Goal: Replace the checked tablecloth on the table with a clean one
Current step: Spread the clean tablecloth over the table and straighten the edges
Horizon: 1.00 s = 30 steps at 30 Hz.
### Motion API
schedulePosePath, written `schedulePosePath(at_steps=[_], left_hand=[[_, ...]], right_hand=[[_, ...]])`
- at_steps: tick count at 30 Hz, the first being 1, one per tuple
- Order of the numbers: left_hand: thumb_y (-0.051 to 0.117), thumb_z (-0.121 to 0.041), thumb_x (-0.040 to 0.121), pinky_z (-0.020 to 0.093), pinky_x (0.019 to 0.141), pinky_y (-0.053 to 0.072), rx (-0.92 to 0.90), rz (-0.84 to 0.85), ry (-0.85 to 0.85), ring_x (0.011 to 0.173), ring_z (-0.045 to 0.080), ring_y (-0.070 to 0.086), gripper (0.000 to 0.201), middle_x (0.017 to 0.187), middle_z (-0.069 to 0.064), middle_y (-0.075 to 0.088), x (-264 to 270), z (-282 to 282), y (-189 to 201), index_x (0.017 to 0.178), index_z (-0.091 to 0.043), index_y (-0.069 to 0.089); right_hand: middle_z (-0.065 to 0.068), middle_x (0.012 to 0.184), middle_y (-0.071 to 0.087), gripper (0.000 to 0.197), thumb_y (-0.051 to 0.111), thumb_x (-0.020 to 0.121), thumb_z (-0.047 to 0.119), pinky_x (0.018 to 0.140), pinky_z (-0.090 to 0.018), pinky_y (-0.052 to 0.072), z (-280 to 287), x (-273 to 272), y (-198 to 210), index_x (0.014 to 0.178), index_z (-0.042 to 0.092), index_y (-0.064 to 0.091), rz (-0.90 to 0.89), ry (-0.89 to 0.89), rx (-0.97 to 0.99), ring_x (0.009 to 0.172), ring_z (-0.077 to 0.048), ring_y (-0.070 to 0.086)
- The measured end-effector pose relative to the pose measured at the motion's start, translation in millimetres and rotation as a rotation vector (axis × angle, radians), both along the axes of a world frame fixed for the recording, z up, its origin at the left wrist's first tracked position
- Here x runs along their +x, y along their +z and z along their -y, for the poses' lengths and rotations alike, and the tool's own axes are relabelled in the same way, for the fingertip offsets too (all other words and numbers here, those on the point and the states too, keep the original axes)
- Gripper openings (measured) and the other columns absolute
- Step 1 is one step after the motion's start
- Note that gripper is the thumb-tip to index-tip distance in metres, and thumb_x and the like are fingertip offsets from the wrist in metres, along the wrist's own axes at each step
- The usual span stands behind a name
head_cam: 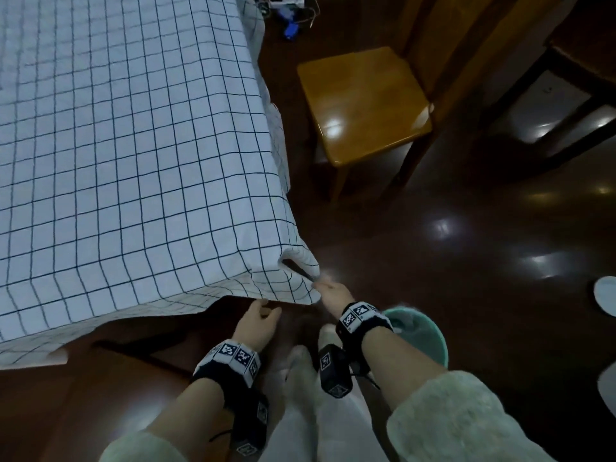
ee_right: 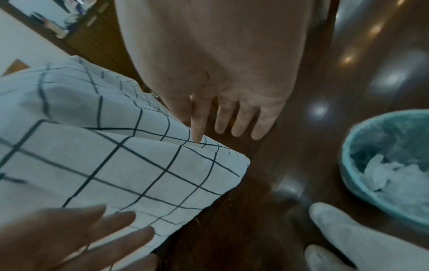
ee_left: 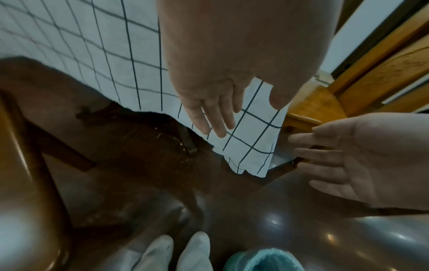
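Observation:
A white tablecloth with a dark check covers the table, and its near right corner hangs over the edge. My left hand is just below the hem, left of that corner, fingers straight and holding nothing. In the left wrist view the left hand is in front of the hanging corner. My right hand is at the corner's right side with its fingers spread. The right wrist view shows its index fingertip touching the top of the folded cloth.
A low wooden stool stands right of the table. A teal bin with a liner and white paper in it sits by my right forearm. My feet in white slippers are on the glossy dark floor. Cables lie far back.

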State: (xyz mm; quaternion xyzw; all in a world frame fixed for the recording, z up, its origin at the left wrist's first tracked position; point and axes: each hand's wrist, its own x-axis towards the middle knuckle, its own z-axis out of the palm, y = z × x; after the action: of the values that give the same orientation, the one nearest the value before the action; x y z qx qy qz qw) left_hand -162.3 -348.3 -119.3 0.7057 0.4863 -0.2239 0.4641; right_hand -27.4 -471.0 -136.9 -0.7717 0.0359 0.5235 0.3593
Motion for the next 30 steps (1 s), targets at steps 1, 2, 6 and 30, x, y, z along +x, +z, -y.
schedulePosePath(at_steps=[1,2,6,30], left_hand=[[0.057,-0.033,0.094,0.034,0.103,0.041,-0.027,0.010,0.049,0.117,0.023,0.053,0.052,0.130,0.008,0.056,3.6,1.2,-5.3,0.139,-0.013,0.042],[0.058,-0.031,0.093,0.035,0.105,0.041,-0.047,0.032,0.092,0.117,0.022,0.053,0.054,0.132,0.008,0.055,6.1,3.3,-10.3,0.141,-0.015,0.040],[0.064,-0.026,0.090,0.033,0.103,0.042,-0.136,0.124,0.257,0.115,0.014,0.052,0.074,0.144,0.001,0.041,11.5,11.7,-21.8,0.150,-0.020,0.022],[0.046,-0.018,0.099,0.015,0.070,0.040,0.058,0.132,0.140,0.078,0.004,0.052,0.022,0.085,-0.003,0.062,-11.4,-1.9,-18.9,0.084,-0.017,0.063]], right_hand=[[-0.004,0.107,0.061,0.031,0.051,0.095,0.027,0.084,-0.024,0.038,-3.8,5.2,-8.5,0.117,0.011,0.067,-0.028,-0.035,0.003,0.110,-0.022,0.056],[-0.003,0.102,0.061,0.029,0.054,0.094,0.025,0.082,-0.023,0.039,-8.0,8.4,-19.0,0.114,0.010,0.068,-0.051,-0.062,0.020,0.108,-0.020,0.057],[-0.001,0.104,0.058,0.029,0.054,0.093,0.023,0.078,-0.022,0.040,-20.6,9.4,-55.6,0.116,0.007,0.065,-0.134,-0.082,0.010,0.113,-0.020,0.056],[-0.012,0.129,0.052,0.063,0.043,0.096,0.049,0.067,-0.029,0.054,-28.4,-46.0,-96.6,0.146,0.011,0.031,-0.536,-0.432,0.029,0.091,-0.023,0.061]])
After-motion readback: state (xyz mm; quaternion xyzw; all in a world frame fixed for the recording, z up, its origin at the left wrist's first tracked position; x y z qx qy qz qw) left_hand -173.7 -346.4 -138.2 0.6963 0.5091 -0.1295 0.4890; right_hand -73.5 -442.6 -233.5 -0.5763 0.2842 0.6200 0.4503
